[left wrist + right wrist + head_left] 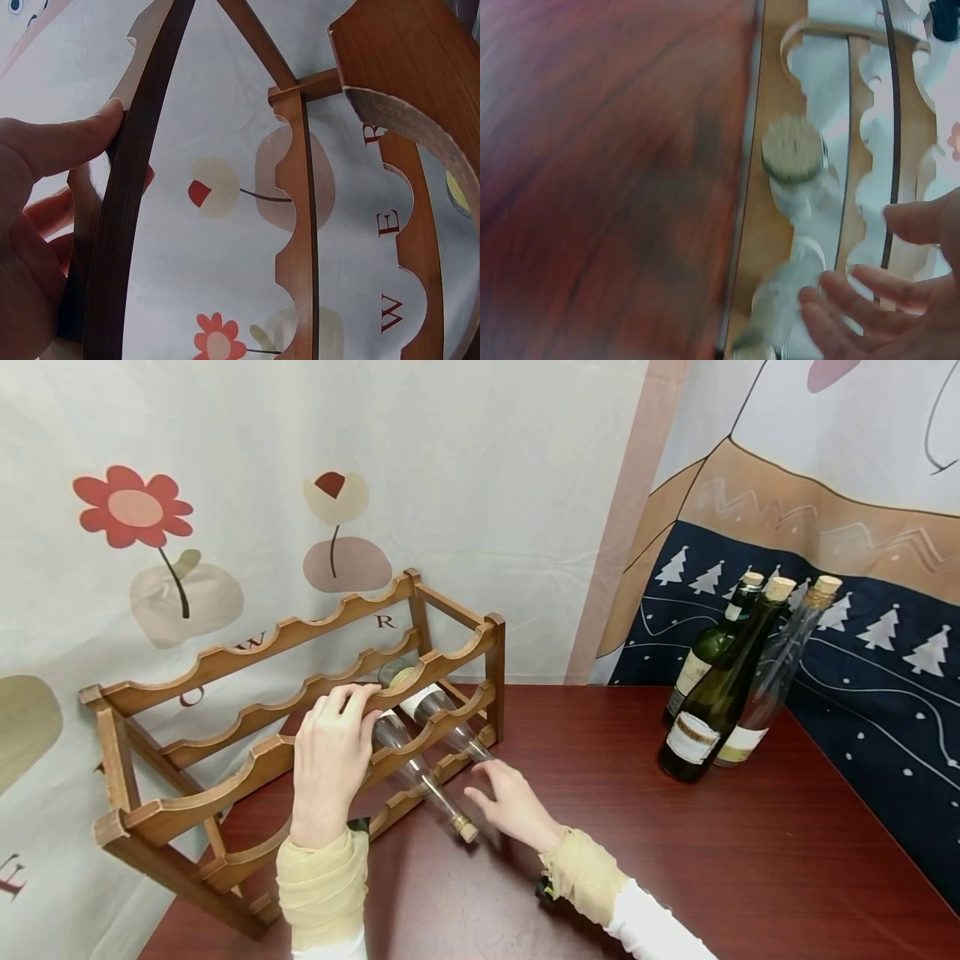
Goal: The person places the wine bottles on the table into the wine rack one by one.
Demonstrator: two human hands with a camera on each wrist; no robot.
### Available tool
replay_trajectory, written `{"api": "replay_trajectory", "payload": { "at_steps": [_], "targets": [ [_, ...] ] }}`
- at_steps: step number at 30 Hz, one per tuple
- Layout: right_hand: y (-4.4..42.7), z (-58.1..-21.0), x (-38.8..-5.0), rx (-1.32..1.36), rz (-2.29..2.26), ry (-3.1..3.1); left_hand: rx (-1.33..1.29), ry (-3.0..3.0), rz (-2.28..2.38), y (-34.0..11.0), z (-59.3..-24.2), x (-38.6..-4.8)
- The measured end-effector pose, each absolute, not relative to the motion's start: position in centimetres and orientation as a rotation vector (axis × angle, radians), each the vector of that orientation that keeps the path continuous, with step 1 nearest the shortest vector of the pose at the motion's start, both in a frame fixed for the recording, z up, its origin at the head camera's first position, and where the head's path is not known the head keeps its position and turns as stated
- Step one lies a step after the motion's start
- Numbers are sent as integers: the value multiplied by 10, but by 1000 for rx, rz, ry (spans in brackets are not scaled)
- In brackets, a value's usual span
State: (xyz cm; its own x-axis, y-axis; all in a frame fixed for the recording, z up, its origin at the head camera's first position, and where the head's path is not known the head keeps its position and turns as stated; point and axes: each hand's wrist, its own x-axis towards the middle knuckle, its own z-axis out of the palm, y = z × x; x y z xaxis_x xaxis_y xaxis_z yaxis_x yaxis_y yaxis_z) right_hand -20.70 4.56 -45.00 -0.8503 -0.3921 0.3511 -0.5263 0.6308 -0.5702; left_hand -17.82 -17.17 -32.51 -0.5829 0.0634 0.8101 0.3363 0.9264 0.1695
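Note:
My left hand grips the upper front rail of the wooden rack, thumb on one side and fingers on the other. Two clear bottles lie low in the rack's right part. One has its corked neck jutting out at the front; the other lies to its right, and its neck end is hidden by my right hand. That hand is beside the necks, fingers apart and holding nothing. The right wrist view shows a cork and a blurred second bottle.
Three corked bottles stand together at the back right of the dark red table: a green one, a darker green one and a clear one. Printed cloth hangs behind the rack and table.

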Motion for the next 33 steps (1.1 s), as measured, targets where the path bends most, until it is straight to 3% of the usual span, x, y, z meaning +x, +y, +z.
{"api": "replay_trajectory", "payload": {
  "at_steps": [12,33],
  "targets": [
    [126,-415,-227,446,1213,-2323,-278,-2187,-377,-172,-326,-178],
    [238,-366,-228,33,1172,-2035,-282,-2180,-380,-172,-327,-178]
  ]
}}
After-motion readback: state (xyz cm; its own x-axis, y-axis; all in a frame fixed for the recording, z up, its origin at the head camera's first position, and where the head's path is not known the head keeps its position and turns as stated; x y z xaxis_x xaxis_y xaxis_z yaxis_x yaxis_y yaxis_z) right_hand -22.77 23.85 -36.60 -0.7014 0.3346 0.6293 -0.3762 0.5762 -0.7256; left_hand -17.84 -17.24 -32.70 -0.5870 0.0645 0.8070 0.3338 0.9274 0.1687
